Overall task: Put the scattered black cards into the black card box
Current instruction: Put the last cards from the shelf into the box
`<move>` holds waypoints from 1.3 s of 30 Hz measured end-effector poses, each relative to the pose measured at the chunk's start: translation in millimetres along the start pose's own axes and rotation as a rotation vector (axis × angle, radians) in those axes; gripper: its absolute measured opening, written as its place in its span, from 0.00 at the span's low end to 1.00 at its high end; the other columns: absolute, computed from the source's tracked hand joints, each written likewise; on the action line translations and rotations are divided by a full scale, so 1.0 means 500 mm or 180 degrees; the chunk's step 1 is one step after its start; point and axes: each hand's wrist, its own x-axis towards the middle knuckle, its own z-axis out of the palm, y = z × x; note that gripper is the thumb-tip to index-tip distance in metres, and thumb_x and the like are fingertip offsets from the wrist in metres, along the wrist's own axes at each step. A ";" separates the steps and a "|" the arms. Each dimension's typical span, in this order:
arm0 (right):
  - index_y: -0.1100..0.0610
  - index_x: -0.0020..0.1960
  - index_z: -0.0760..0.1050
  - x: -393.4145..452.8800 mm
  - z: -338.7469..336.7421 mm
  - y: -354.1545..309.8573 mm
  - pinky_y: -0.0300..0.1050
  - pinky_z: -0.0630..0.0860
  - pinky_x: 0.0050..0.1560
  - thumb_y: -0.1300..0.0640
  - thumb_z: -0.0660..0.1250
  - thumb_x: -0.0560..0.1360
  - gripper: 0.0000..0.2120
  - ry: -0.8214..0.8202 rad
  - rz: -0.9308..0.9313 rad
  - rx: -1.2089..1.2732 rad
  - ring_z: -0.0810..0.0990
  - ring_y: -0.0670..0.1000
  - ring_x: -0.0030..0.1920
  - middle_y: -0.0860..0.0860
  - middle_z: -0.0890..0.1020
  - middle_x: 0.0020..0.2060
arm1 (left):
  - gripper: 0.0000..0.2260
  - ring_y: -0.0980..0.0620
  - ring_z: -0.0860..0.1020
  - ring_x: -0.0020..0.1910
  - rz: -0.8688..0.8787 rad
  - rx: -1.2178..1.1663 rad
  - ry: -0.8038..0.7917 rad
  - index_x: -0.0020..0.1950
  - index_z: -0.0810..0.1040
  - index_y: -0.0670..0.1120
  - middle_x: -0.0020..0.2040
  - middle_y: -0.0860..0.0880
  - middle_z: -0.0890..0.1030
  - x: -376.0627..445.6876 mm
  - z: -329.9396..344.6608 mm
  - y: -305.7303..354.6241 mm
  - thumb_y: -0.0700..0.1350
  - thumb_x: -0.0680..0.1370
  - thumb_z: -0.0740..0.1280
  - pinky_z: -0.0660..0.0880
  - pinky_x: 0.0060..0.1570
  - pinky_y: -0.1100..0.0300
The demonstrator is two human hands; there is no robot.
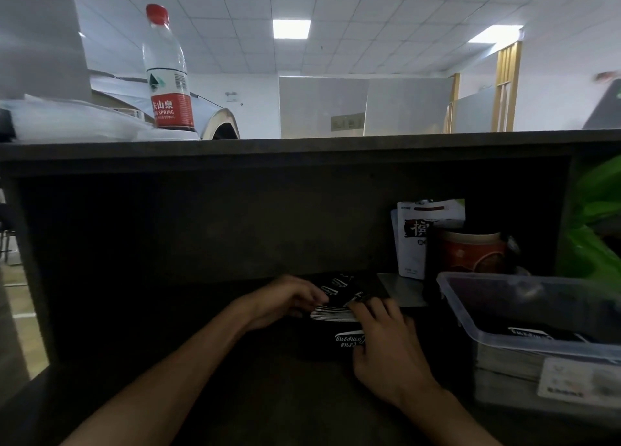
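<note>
I see a dark worktop (255,395) carrying black cards (336,312) and a clear plastic tub (524,331). On the shelf (302,146) above stands a water bottle (168,75).

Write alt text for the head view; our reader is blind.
Two hands, left and right, hold a stack of black cards on a dark desk. A clear plastic tub sits right; a water bottle stands on the shelf above.
</note>
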 end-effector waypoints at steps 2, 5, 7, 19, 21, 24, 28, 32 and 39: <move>0.44 0.74 0.59 0.002 0.003 0.002 0.54 0.65 0.68 0.49 0.62 0.73 0.31 0.0006 -0.0010 -0.0003 0.59 0.49 0.69 0.45 0.64 0.67 | 0.07 0.49 0.81 0.51 -0.0013 0.0471 0.0855 0.51 0.83 0.45 0.50 0.47 0.84 0.054 0.001 -0.011 0.42 0.79 0.65 0.74 0.46 0.64; 0.44 0.74 0.58 0.004 0.004 0.005 0.54 0.65 0.69 0.49 0.62 0.73 0.31 0.0017 -0.0032 0.0008 0.58 0.48 0.68 0.44 0.64 0.67 | 0.30 0.43 0.70 0.70 -0.0542 0.1988 0.1371 0.70 0.73 0.49 0.69 0.46 0.74 0.116 0.007 -0.042 0.63 0.73 0.69 0.65 0.70 0.53; 0.43 0.74 0.58 0.005 0.005 0.006 0.54 0.65 0.68 0.49 0.62 0.72 0.31 0.0025 -0.0024 0.0007 0.58 0.48 0.68 0.43 0.64 0.67 | 0.43 0.41 0.59 0.76 -0.0831 0.2326 0.1247 0.76 0.63 0.49 0.77 0.45 0.62 0.136 0.015 -0.054 0.72 0.68 0.67 0.56 0.74 0.46; 0.44 0.74 0.59 -0.001 -0.003 -0.002 0.52 0.65 0.68 0.50 0.61 0.72 0.30 0.0022 0.0003 -0.0017 0.59 0.48 0.68 0.43 0.65 0.66 | 0.25 0.48 0.79 0.60 -0.0615 0.1250 0.0607 0.68 0.75 0.47 0.65 0.45 0.78 0.124 -0.009 -0.048 0.45 0.72 0.73 0.76 0.62 0.54; 0.43 0.74 0.59 -0.001 -0.005 -0.004 0.52 0.65 0.68 0.50 0.62 0.72 0.30 -0.0010 0.0024 0.0008 0.59 0.48 0.68 0.43 0.65 0.66 | 0.25 0.48 0.79 0.58 -0.0553 0.1332 0.0525 0.68 0.74 0.46 0.64 0.45 0.78 0.112 -0.011 -0.042 0.42 0.72 0.72 0.77 0.60 0.56; 0.44 0.74 0.60 0.000 -0.007 -0.005 0.53 0.65 0.69 0.50 0.63 0.72 0.31 -0.0042 0.0054 0.0032 0.59 0.48 0.69 0.44 0.65 0.66 | 0.27 0.47 0.78 0.60 -0.0306 0.1548 0.1014 0.67 0.74 0.44 0.64 0.45 0.78 0.096 -0.008 -0.041 0.38 0.69 0.74 0.76 0.60 0.58; 0.44 0.75 0.59 -0.001 -0.008 -0.005 0.52 0.65 0.68 0.50 0.62 0.72 0.32 -0.0041 0.0068 0.0018 0.59 0.49 0.69 0.44 0.65 0.67 | 0.14 0.47 0.77 0.53 0.0326 0.0293 0.1893 0.58 0.78 0.38 0.50 0.43 0.80 0.061 -0.002 -0.036 0.32 0.73 0.71 0.74 0.48 0.66; 0.44 0.79 0.49 -0.001 -0.007 -0.005 0.54 0.61 0.73 0.50 0.63 0.73 0.39 -0.0064 0.0088 0.0097 0.54 0.49 0.74 0.45 0.57 0.74 | 0.08 0.53 0.81 0.46 0.0564 -0.0030 0.1087 0.47 0.84 0.46 0.44 0.48 0.84 -0.008 -0.005 -0.011 0.35 0.77 0.68 0.76 0.45 0.67; 0.43 0.78 0.52 0.000 -0.005 -0.005 0.54 0.63 0.72 0.51 0.63 0.73 0.36 -0.0106 0.0044 0.0056 0.55 0.49 0.73 0.44 0.61 0.71 | 0.09 0.51 0.82 0.50 0.0158 -0.0298 0.0147 0.49 0.85 0.48 0.52 0.48 0.85 -0.011 -0.016 -0.003 0.44 0.79 0.65 0.74 0.47 0.60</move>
